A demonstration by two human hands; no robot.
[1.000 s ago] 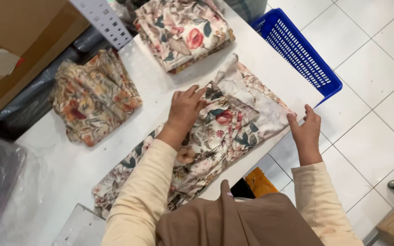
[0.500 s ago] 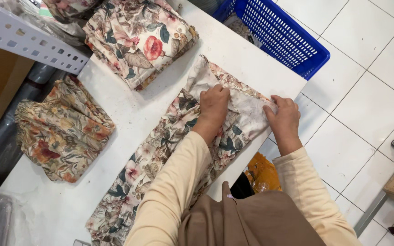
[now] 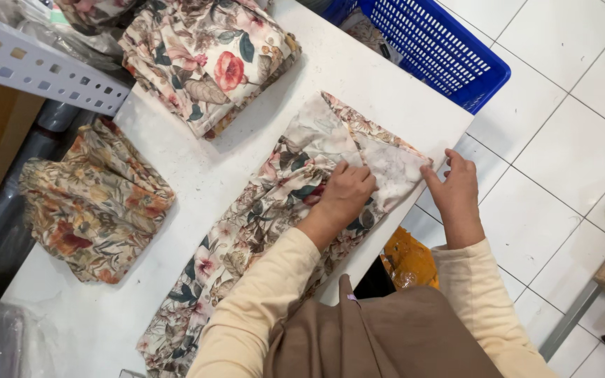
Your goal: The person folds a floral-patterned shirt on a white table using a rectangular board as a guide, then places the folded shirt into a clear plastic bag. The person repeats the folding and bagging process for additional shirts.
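Floral cloth, a long strip of cream fabric printed with red flowers and dark leaves, lies stretched along the near edge of the white table. Its long axis runs on a diagonal, from the bottom left corner of the view up toward the right. The upper right end is folded back, so the pale underside shows there in a rough triangle.

Her left hand presses down on the fold, fingers curled and knuckles up, pinning the cloth rather than gripping it. Her right hand rests at the table's edge, fingers spread nearly flat, the fingertips touching the corner of the turned-back flap.

Further back on the table sits a folded stack of floral fabric, and to the left a crumpled orange-toned floral piece. A blue plastic basket stands just beyond the table's far corner, on a floor of white tiles. A perforated metal shelf rail crosses the upper left.
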